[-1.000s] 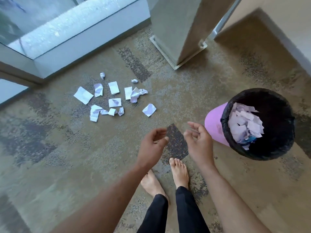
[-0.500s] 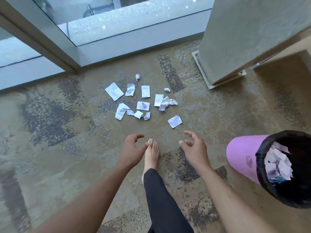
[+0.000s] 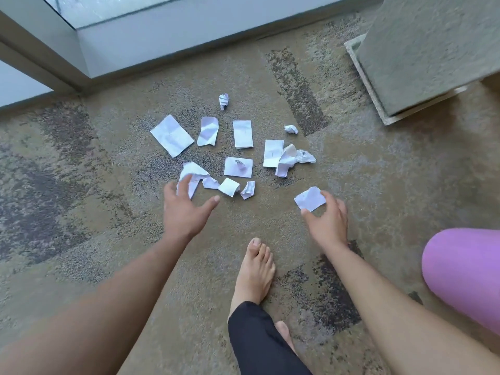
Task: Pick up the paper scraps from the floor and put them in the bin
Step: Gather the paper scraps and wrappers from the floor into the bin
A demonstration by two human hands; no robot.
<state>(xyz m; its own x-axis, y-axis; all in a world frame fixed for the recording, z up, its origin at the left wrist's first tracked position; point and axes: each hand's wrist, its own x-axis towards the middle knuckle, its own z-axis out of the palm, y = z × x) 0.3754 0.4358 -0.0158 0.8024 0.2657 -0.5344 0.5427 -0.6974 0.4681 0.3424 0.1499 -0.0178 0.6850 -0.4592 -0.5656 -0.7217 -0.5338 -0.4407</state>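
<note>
**Head view: hands at the scattered paper scraps**

Paper scraps (image 3: 238, 147) lie on the patterned carpet floor (image 3: 81, 212) below a window frame (image 3: 162, 41). The left hand (image 3: 184, 209), fingers spread, touches a crumpled scrap (image 3: 193, 174). The right hand (image 3: 327, 223) curls around a nearer scrap (image 3: 309, 198). A bare foot (image 3: 255, 269) stands between the forearms. The pink bin (image 3: 462, 277) sits at right, beside a grey column base (image 3: 422, 55).

Mottled carpet (image 3: 378, 185), window frame (image 3: 162, 31), grey pillar base (image 3: 422, 55), bare foot (image 3: 255, 269), black legging (image 3: 259, 339).

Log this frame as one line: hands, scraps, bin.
right hand: closing on lone white paper scrap | left hand: open, over crumpled scrap | pink bin: right edge, mouth unseen
</note>
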